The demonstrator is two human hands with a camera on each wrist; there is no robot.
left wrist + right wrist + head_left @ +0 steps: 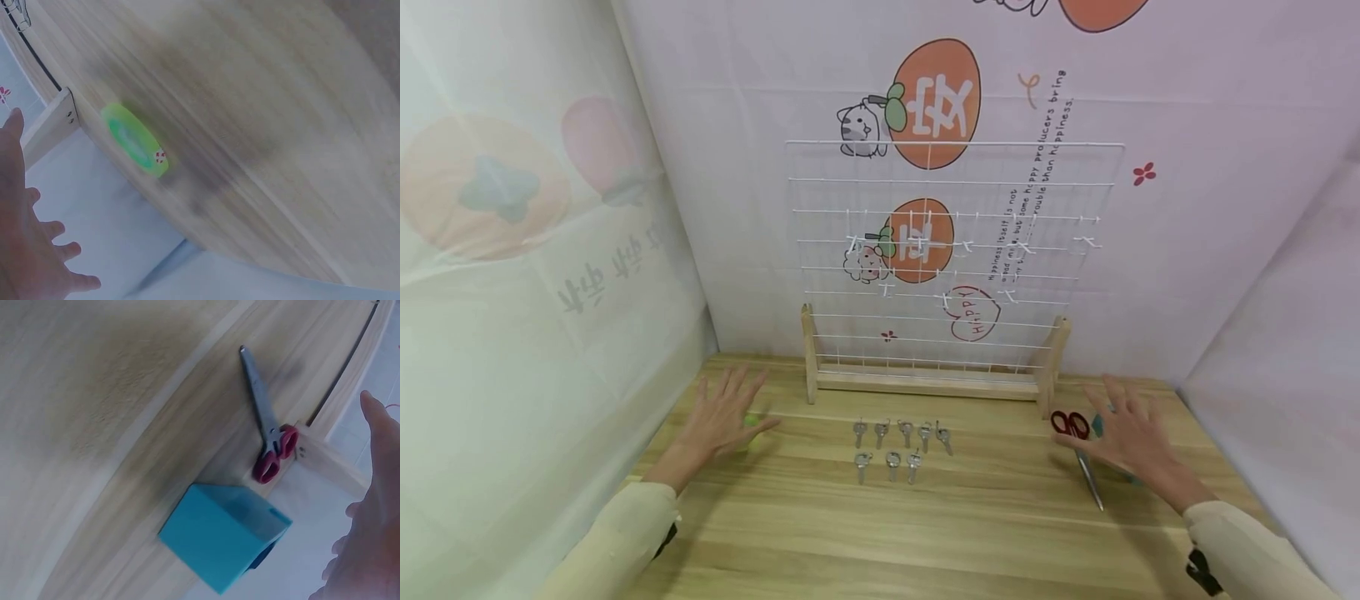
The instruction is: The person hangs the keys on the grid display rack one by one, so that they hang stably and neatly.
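Observation:
My left hand (724, 417) is spread with straight fingers above the table's left side, holding nothing. Partly hidden beneath it in the head view is a small bright green oval dish (134, 139), seen whole in the left wrist view. On the right, my right hand (1127, 433) is spread too, over red-handled scissors (269, 428) and a teal box (219, 534). The box is mostly covered by that hand in the head view. Several silver keys (892, 463) lie in two rows between the hands.
A white wire grid (865, 321) stands upright in a wooden base (925, 383) at the table's back, with several white hooks (943, 300) on it. White printed cloth (745, 208) hangs behind and at both sides of the wooden table (910, 550).

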